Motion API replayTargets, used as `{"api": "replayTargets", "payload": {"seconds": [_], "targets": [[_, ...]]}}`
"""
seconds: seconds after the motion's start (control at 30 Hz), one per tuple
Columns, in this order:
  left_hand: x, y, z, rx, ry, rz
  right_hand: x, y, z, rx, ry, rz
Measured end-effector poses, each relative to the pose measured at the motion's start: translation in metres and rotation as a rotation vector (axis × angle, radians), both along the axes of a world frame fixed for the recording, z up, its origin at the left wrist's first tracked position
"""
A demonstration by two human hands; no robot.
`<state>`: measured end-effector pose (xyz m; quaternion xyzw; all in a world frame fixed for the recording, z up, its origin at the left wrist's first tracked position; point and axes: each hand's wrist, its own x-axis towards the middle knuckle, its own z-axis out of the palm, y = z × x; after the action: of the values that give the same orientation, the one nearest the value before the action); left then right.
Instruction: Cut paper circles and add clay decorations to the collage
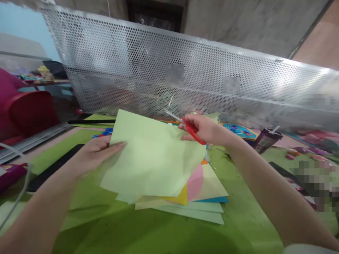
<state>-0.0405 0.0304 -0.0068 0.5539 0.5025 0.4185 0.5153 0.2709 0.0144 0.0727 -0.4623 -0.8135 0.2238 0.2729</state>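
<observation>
My left hand (99, 152) grips the left edge of a pale green sheet of paper (152, 155), thumb on top, and holds it lifted over a stack of coloured papers (209, 201). My right hand (205, 128) is closed round the red handles of a pair of scissors (185, 124) at the sheet's upper right edge. The metal blades point up and left and are parted. The stack lies on a green table cover (159, 233), with pink, yellow, orange and blue sheets showing.
A perforated metal screen (185, 81) stands across the back of the table. A dark cup with a straw (266, 139) sits at the right, near a round blue craft piece (238, 129). A red chair (29, 113) is at the left, and a black strip (53, 167) lies beside my left arm.
</observation>
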Motion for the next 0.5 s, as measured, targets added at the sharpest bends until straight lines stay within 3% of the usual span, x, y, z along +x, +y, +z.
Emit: {"api": "replayTargets", "payload": {"seconds": [0.1,0.23,0.33,0.5], "targets": [[0.000,0.001,0.005,0.038,-0.107,0.065,-0.004,-0.004,-0.004,-0.013,0.119,-0.058],[0.005,0.006,0.011,0.126,-0.319,0.122,0.018,-0.011,-0.008,0.054,0.667,-0.352],[0.026,0.001,0.003,0.065,-0.393,0.024,0.036,-0.014,-0.023,0.132,0.985,-0.518],[0.086,-0.027,-0.021,-0.136,-0.476,-0.193,0.034,-0.014,-0.062,0.145,1.271,-0.609]]}}
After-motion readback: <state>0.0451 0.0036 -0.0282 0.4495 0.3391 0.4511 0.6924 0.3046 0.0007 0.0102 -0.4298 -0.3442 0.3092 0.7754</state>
